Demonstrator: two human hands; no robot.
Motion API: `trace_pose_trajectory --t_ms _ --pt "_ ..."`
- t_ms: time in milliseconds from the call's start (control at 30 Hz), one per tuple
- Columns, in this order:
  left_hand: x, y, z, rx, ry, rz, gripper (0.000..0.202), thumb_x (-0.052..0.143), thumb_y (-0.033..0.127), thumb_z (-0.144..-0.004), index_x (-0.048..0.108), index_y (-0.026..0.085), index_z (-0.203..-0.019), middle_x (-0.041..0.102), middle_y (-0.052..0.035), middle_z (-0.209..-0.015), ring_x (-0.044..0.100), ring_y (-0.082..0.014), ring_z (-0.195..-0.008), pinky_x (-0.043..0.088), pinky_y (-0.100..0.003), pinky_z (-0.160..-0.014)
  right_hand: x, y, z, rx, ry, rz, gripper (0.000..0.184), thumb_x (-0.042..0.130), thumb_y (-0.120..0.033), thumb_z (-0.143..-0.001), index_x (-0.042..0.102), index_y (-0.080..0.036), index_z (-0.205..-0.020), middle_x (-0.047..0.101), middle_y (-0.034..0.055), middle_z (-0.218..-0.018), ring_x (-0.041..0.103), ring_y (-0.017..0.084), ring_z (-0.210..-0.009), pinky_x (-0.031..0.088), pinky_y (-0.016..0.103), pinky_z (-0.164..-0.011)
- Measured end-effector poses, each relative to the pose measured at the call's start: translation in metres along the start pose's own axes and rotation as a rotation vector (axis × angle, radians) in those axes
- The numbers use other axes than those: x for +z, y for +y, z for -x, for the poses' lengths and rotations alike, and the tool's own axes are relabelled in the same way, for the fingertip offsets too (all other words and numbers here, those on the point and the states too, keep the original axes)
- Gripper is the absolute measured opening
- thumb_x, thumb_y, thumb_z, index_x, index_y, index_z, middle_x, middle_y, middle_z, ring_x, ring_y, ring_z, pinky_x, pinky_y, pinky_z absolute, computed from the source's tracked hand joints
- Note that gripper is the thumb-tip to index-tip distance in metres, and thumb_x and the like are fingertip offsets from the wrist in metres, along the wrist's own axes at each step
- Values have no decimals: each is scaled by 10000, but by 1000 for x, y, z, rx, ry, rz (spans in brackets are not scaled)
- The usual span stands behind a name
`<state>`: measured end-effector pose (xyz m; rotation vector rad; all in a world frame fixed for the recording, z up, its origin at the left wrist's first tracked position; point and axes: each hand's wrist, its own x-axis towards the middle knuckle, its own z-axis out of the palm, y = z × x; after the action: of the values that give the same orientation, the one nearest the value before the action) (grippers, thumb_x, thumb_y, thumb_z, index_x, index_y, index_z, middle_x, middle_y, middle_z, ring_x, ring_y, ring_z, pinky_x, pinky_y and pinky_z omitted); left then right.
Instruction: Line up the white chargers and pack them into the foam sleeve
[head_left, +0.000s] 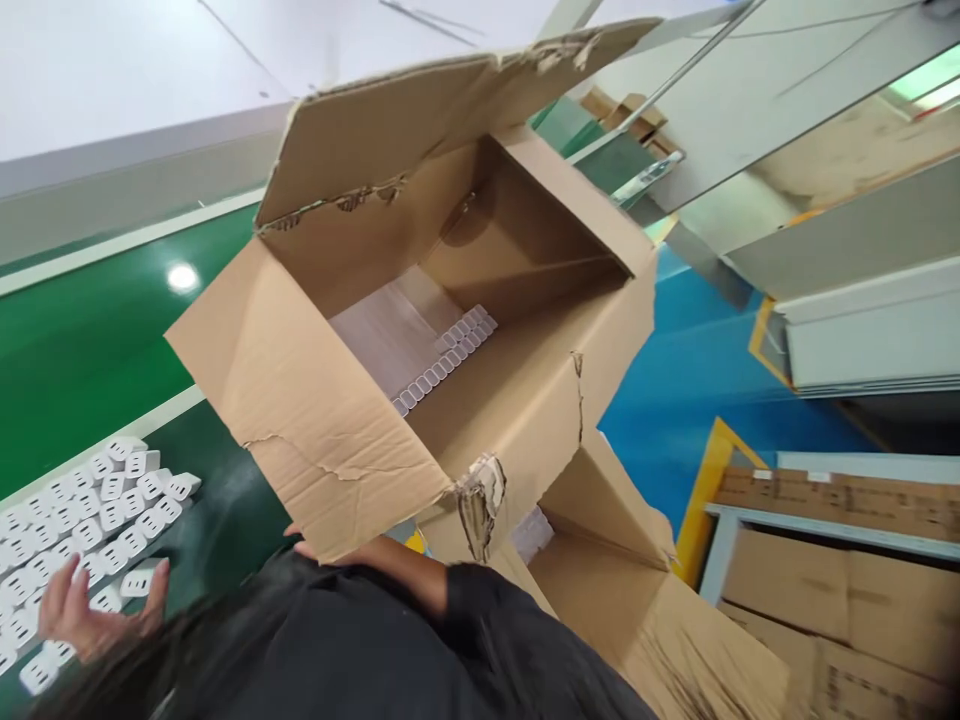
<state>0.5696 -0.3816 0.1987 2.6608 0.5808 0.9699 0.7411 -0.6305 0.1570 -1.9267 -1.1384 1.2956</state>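
My left hand point(101, 615) is at the lower left, thumb and fingers spread apart over small white plastic housings with dark slots point(112, 515). Its thumb touches or nearly touches one housing point(137, 580); I see none gripped. These housings lie in rows on a dark green surface point(217, 480). A large open cardboard box point(525, 400) stands tilted in the middle of the view. Inside it, a row of similar-looking white pieces point(442, 365) lies along a pale flat sheet point(382, 335). My right hand point(298, 540) is mostly behind the box's near flap, its fingers largely hidden.
A second open cardboard box point(600, 570) stands below the first, with something whitish inside. On the right, a rack point(720, 560) holds cardboard boxes by a yellow floor edge point(709, 470). Blue floor point(667, 370) shows beyond. A white panel point(150, 70) spans the upper left.
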Motion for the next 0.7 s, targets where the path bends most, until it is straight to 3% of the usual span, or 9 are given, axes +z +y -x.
trace_pose_trajectory --t_ms 100,133,200,300,367,433,500,600,700 --pt "21 58 -78 227 148 311 853 766 359 -694 430 331 -1478 578 -20 -1422 576 -353 -1241 455 -575 -1091 -31 24 106 153 47 -39 390 504 -221 -839 716 -242 -1166 701 137 -1204 655 290 -1174 517 450 -1000" --pt "26 82 -103 261 90 426 749 719 343 -753 461 357 -1456 609 15 -1383 596 -314 -1223 472 -543 -1091 -42 25 141 184 36 -55 407 527 -206 -795 734 -270 -1139 720 143 -1153 687 294 -1113 546 446 -948" --pt "34 128 -146 478 -165 518 709 715 317 -791 465 388 -1451 611 29 -1382 602 -276 -1222 503 -500 -1082 -71 16 207 210 -8 -106 422 604 -212 -749 750 -382 -1107 758 112 -1025 736 271 -987 576 397 -870" --pt "51 183 -183 731 -291 497 567 711 439 -847 549 323 -1378 605 -29 -1390 524 -288 -1329 312 -573 -1212 -134 -21 283 249 -117 -247 419 664 -346 -840 671 -487 -1234 734 115 -1129 702 198 -1094 549 312 -927" --pt "66 202 -191 784 -335 489 561 646 596 -867 585 285 -1330 602 -67 -1389 477 -302 -1376 178 -620 -1237 -185 -49 305 240 60 -142 494 691 -393 -860 590 -499 -1331 696 115 -1230 657 182 -1182 539 315 -972" --pt "81 209 -190 775 -356 498 588 589 683 -864 616 274 -1285 625 -80 -1350 458 -294 -1392 94 -609 -1251 -234 -64 293 231 300 19 539 723 -453 -845 587 -436 -1366 659 122 -1295 642 228 -1207 539 385 -1010" --pt "91 209 -187 755 -335 530 586 558 700 -874 640 257 -1248 675 -78 -1251 475 -271 -1375 53 -564 -1268 -274 -58 247 180 426 134 551 715 -539 -833 620 -369 -1349 652 105 -1292 652 266 -1175 545 456 -994" --pt "98 207 -181 735 -309 570 561 509 681 -914 652 226 -1209 720 -57 -1100 520 -238 -1326 29 -523 -1280 -305 -10 134 3 310 267 641 777 -618 -703 682 -292 -1246 683 57 -1169 688 251 -1038 548 427 -886" --pt "99 205 -178 736 -330 583 526 472 667 -938 658 244 -1190 723 -36 -1086 513 -217 -1335 -3 -523 -1279 -297 45 19 50 169 343 550 896 -435 -576 743 -206 -1053 713 3 -897 673 175 -744 520 345 -728"
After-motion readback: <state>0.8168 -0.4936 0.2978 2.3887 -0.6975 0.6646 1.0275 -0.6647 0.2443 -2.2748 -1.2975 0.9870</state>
